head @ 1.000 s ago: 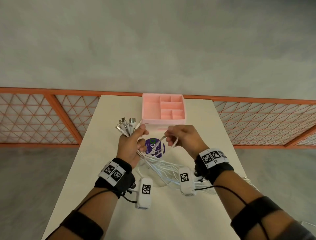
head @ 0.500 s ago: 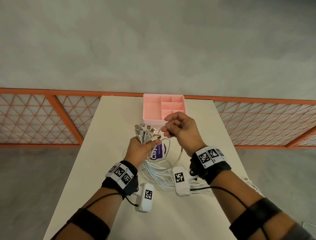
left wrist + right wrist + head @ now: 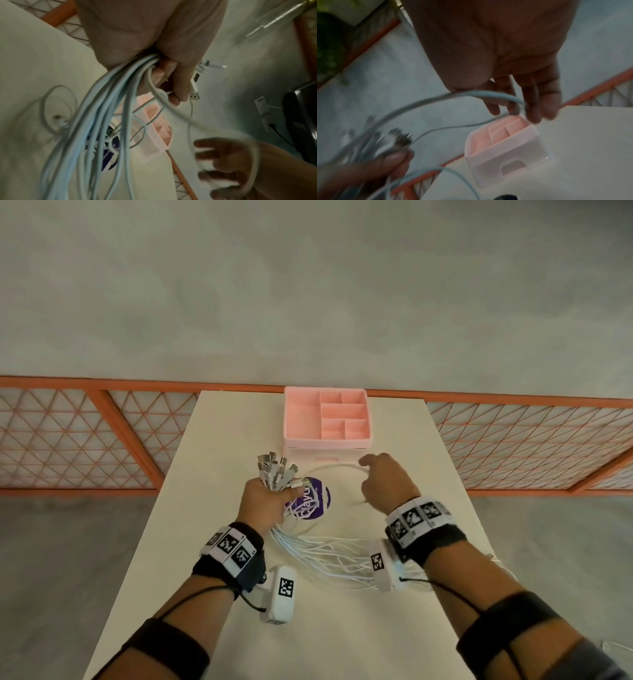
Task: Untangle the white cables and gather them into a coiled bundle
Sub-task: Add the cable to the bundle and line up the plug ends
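Note:
My left hand (image 3: pixel 269 501) grips a bunch of white cables (image 3: pixel 325 556) just below their plugs (image 3: pixel 277 470), which fan upward. The loose lengths trail across the table toward my right wrist. One strand (image 3: pixel 332 465) arcs from the plugs to my right hand (image 3: pixel 385 484), held right of the bunch. In the right wrist view that strand (image 3: pixel 488 94) lies across the nearly straight fingers (image 3: pixel 537 108) of my right hand (image 3: pixel 513 81), blurred. In the left wrist view my left hand (image 3: pixel 163 54) clamps the cables (image 3: pixel 106 108), and my right hand (image 3: pixel 231 169) shows spread fingers.
A pink divided organizer (image 3: pixel 325 451) stands at the table's far end, just beyond both hands. A round purple-labelled disc (image 3: pixel 317 501) lies under the cables. The cream table (image 3: pixel 222 440) is narrow, with an orange mesh railing (image 3: pixel 102 440) behind it.
My right hand has moved right and toward me from beside the plugs, drawing one strand out into an arc. My left hand shifted slightly left, still holding the bunch.

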The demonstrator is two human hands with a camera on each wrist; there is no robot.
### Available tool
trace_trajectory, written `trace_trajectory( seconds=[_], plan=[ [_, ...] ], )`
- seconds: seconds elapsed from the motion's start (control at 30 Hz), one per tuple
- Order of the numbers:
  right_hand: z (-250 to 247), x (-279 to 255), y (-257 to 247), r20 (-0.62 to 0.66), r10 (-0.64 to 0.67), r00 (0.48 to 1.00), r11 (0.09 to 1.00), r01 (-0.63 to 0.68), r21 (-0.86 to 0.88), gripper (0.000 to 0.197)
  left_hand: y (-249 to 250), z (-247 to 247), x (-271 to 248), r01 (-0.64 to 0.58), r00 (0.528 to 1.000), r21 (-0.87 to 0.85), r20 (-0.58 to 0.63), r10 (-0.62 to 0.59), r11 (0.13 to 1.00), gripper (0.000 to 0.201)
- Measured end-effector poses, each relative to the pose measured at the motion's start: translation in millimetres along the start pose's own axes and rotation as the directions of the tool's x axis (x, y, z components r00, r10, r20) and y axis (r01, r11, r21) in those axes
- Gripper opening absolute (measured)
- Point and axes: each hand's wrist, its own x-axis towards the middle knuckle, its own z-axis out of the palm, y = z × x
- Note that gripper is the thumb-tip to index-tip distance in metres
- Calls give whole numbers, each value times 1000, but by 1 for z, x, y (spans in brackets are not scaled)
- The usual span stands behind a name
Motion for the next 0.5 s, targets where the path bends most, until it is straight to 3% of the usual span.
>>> trace_trajectory(
  seconds=[0.1, 0.17, 0.23, 0.33, 0.43, 0.5],
  plan=[
    [21, -16, -15, -17, -242, 970, 913, 221, -343, 70, 1, 9, -3, -29, 999, 80, 46, 25, 996, 17],
    [32, -16, -22, 43, -415, 909, 846, 402, -350, 48, 3, 13, -6, -32, 997, 110, 71, 25, 993, 16],
    [34, -12, -26, 95, -448, 889, 865, 458, -204, 24, 4, 15, -7, -26, 997, 89, 69, 20, 996, 15],
    [25, -8, -29, 42, -474, 880, 872, 462, 163, 24, 5, 11, -6, -15, 999, 81, 43, 11, 997, 15],
    [5, -7, -37, -72, -408, 910, 804, 395, 445, 23, 0, 7, -3, 8, 1000, 90, 15, -10, 996, 15],
    [-14, -6, -45, -217, -283, 934, 660, 354, 662, 27, -7, 3, -3, 33, 999, 103, 9, -34, 994, 20]
  ],
)
